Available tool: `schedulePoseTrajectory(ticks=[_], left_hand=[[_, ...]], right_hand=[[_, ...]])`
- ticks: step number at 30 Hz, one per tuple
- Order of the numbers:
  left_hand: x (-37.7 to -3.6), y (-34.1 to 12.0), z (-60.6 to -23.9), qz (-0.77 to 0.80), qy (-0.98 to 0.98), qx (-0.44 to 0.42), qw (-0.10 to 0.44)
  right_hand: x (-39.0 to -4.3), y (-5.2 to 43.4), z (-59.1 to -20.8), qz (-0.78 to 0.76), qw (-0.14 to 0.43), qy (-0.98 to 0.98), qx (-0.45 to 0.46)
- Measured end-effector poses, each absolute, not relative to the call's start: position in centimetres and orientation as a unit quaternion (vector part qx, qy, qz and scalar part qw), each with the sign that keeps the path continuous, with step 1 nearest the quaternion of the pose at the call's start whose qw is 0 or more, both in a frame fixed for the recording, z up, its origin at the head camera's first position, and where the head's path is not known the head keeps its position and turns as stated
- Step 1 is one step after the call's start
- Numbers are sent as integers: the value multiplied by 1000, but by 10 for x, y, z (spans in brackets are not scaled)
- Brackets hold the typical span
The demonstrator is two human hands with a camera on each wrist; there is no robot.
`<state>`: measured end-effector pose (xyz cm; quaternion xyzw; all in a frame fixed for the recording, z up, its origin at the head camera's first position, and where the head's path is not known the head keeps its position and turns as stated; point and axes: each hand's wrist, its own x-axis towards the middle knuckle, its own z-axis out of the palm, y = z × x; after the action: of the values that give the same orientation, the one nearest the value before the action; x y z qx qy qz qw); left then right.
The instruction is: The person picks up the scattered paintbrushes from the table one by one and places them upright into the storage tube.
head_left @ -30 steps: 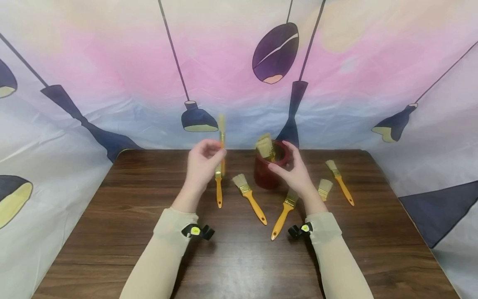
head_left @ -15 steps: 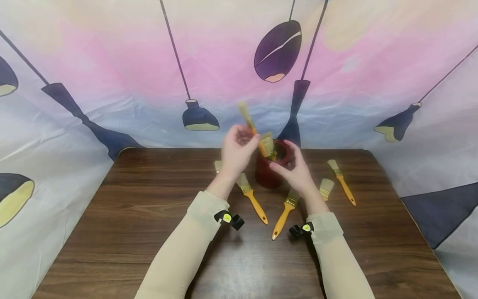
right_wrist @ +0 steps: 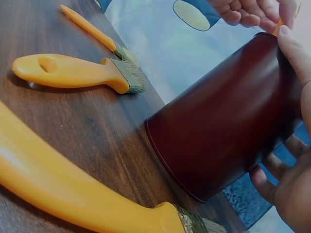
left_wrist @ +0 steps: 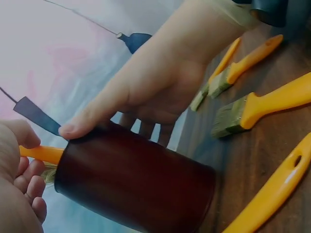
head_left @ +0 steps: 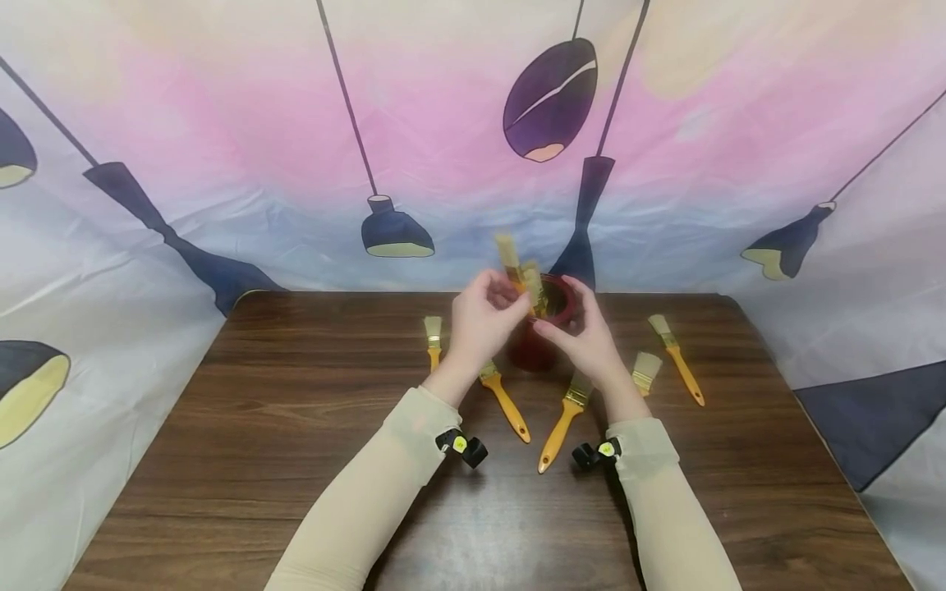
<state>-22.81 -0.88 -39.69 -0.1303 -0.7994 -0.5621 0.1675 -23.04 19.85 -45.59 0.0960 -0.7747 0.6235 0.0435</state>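
At the cup (head_left: 543, 328) rim, brush (head_left: 512, 261) pinched upright in left hand (head_left: 484, 320), bristles at 12 o'clock, handle down; right hand (head_left: 584, 341) gripping cup's 3 o'clock side.

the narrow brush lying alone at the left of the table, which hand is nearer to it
Left. The left hand hovers just right of that narrow brush, pinching another brush over the red cup. The right hand grips the cup's far side, farther away.
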Motion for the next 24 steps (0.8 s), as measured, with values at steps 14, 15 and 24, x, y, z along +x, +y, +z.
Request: schedulePoseTrajectory(ticks=[14, 15, 24], left_hand=[[-221, -14, -405, -529, -827, -127, 142], [-221, -14, -406, -530, -827, -128, 140], [-220, -15, -406, -540, -821, -130, 132]], right_hand=[[-231, 198, -454, 627, 41, -772, 95], [-231, 198, -454, 626, 41, -773, 93], [-230, 199, -454, 616, 41, -781, 92]])
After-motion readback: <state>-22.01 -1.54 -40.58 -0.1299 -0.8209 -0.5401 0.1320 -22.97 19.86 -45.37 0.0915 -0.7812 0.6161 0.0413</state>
